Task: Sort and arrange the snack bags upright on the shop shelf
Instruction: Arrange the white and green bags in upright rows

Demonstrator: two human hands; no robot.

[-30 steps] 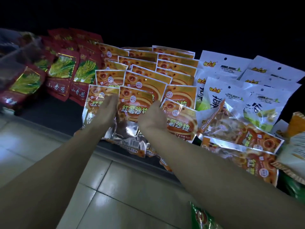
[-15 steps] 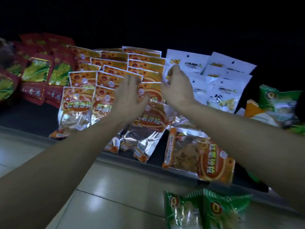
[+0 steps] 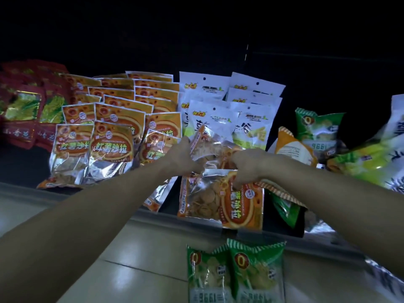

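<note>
Darkness fills the back of the shop shelf (image 3: 26, 169), whose pale front lip runs across the view above a tiled floor (image 3: 135, 265).

Both hands meet at a tilted orange snack bag (image 3: 215, 147) with a clear window (round biscuits show through it). The left hand (image 3: 182, 157) grips the bag's left edge, fingers curled round it, while the right hand (image 3: 249, 165) pinches its right side, fingers bent down over the foil. The bag lies slanted between the two grips, its top corner raised toward the white bags (image 3: 220, 119) that stand just behind the hands.

Directly below the grip a second orange bag (image 3: 220, 200) lies flat and turned sideways, its lower end hanging over the shelf lip; the right hand's fingertips seem to touch its top edge too, though I cannot tell for certain.

Left of the grip, rows of upright orange bags (image 3: 109, 147) stand in ranks, with red bags (image 3: 24, 110) further left. Right of the grip, an orange-and-white pack (image 3: 295, 147) and green bags (image 3: 317, 127) lie jumbled. Nearer than the hands, below the shelf lip, two green chip bags (image 3: 236, 272) sit side by side.
</note>
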